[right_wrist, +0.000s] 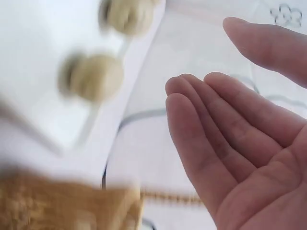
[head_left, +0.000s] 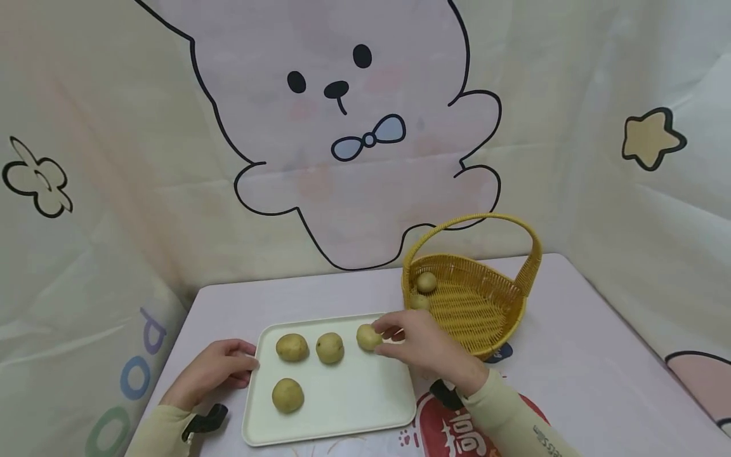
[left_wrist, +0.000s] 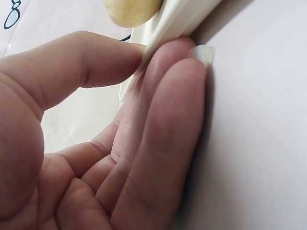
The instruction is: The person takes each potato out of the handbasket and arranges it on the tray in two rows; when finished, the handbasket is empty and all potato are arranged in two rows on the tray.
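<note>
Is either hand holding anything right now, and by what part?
The left hand pinches the tray by its left rim; the right hand holds nothing.

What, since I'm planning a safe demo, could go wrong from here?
The right hand could nudge the nearby potato and set it rolling across the tray. The left hand pinches the tray's edge, so a tug might shift the other three potatoes as well. The basket stands close to the right hand and might get bumped.

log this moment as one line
left hand: gripping tray | right hand: empty, beside potato | tray: four potatoes | basket: two potatoes visible
</note>
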Demonstrator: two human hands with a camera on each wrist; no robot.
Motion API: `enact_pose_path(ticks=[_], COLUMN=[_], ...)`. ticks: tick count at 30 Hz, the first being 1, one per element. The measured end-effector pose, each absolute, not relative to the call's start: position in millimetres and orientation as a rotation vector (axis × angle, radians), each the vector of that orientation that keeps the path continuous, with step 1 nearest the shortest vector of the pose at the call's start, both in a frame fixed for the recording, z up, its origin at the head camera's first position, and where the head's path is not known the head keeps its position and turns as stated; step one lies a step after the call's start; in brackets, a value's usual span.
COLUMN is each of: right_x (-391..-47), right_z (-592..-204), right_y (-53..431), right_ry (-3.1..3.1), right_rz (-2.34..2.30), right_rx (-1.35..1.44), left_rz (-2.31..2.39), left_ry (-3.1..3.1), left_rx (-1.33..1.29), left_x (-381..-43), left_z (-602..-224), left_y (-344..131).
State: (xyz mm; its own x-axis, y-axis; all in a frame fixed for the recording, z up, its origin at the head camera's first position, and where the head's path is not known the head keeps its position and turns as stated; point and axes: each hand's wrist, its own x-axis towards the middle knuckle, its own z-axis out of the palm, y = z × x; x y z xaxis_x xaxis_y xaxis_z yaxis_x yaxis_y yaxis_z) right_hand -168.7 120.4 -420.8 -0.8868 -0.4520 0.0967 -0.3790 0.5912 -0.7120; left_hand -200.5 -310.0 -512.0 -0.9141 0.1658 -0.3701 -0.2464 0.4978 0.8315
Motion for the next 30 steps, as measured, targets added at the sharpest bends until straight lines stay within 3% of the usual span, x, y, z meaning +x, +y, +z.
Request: enact_pose_path(ticks=[15, 30], right_x=[-225, -281], right_z=[-412, -436], right_y=[215, 231], right_ry=[2.936, 2.911], right_rz=[-1.005, -0.922], right_rx=[-0.456, -0.358], left_rz=[1.389, 1.411], left_ry=[2.346, 2.345], left_rx=[-0.11, -0.126], left_x=[-200, -198], left_z=[-510, -509], left_y=[-311, -307])
